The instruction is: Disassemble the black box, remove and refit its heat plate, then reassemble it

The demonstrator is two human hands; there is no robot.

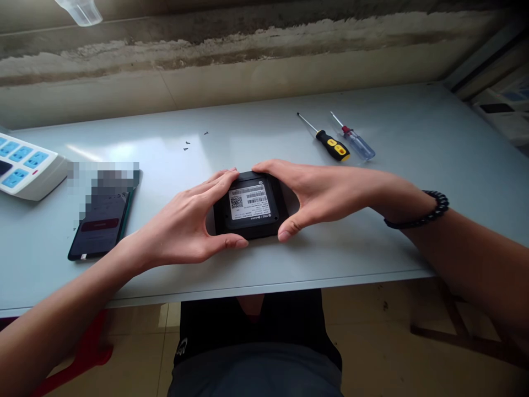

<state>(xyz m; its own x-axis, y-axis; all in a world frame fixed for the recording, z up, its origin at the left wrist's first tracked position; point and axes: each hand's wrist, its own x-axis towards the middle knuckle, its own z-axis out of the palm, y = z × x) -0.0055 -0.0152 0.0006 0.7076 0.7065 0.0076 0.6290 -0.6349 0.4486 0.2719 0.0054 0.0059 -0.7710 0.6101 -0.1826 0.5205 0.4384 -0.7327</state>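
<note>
A flat, square black device (250, 223) with a white printed label and a QR code lies on the table, label side up. My left hand (190, 220) grips its left side, thumb along the near edge and fingers at the far edge. On the opposite side my right hand (318, 190) holds it the same way, thumb at the near right corner. Both hands are closed on the device. Beyond it lie several small dark screws (187, 145). A black and yellow screwdriver (333, 144) and a clear-handled screwdriver (359, 142) rest at the far right.
A phone (103, 220) lies left of my left forearm, its screen partly blurred. At the far left sits a white power strip (37, 171) with blue sockets. The pale table (355, 248) ends close to my lap, and a rough wall (248, 71) stands behind it.
</note>
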